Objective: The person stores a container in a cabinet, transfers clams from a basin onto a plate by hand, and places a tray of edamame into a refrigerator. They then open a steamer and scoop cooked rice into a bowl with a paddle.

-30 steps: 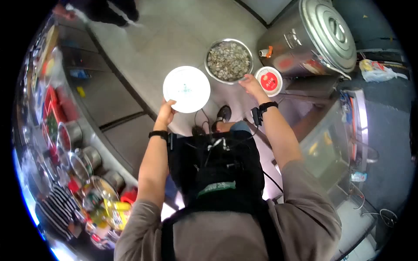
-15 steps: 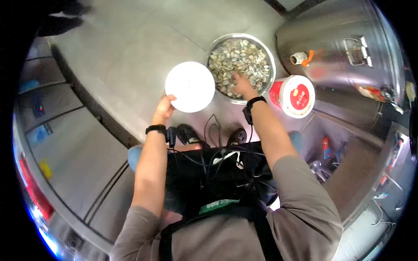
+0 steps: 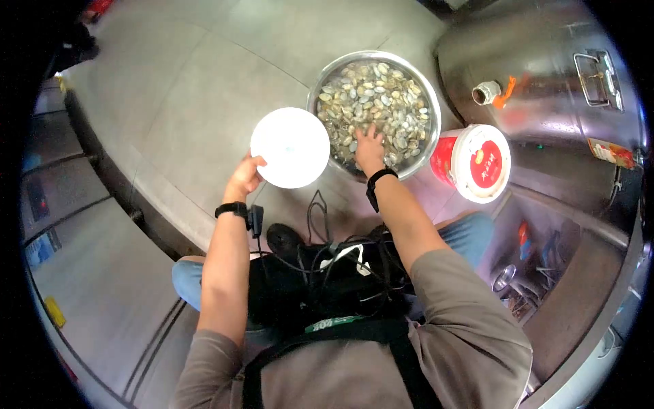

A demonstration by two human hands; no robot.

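While the right hand (image 3: 370, 151) dips among the clams (image 3: 381, 102), we see the left hand (image 3: 246, 176) holding a white plate (image 3: 289, 148) by its edge, thumb over the rim; its other fingers are largely hidden beneath. The right hand's fingers are spread and slightly bent, touching the shells, and we cannot tell whether any clam is caught under them. All the clams we can make out lie in the metal basin (image 3: 436, 129), which stands on the floor (image 3: 204, 82) in front of us, so we judge the handling to be at an early point, with the bulk of the heap left in place.

The plate is round, smooth and bright, with a faint mark near its middle, and is held just beside the basin's left side. The basin is round too, its rim shiny. We find the clams small, oval and hard-shelled, tan to grey, with a wet-looking gloss. Just right of the basin sits a red-and-white plastic bucket (image 3: 446, 157) with its lid on.
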